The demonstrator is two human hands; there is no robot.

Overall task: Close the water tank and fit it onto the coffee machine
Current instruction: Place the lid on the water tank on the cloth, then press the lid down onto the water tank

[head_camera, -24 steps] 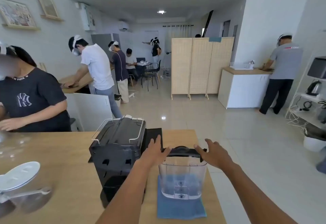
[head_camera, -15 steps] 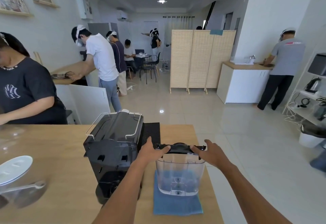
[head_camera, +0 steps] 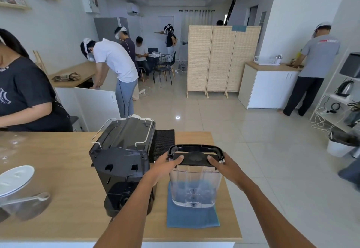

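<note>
A clear plastic water tank (head_camera: 194, 187) stands upright on a blue cloth (head_camera: 191, 219) on the wooden counter. Its black lid (head_camera: 195, 155) sits on the tank's top, tilted up toward me. My left hand (head_camera: 166, 164) grips the lid's left end, thumb on top. My right hand (head_camera: 222, 164) grips the lid's right end the same way. The black coffee machine (head_camera: 122, 160) stands just left of the tank, its back facing me, not touching the tank.
A black drip mat (head_camera: 164, 140) lies behind the machine. A clear jug with a white lid (head_camera: 13, 187) sits at the counter's left. A person in a dark shirt (head_camera: 25, 95) leans at the far left. The counter edge (head_camera: 228, 199) drops off right of the tank.
Both hands have moved from the tank's upper sides onto the lid, thumbs over its top. The lid now shows tilted toward me. The camera has dipped lower.
</note>
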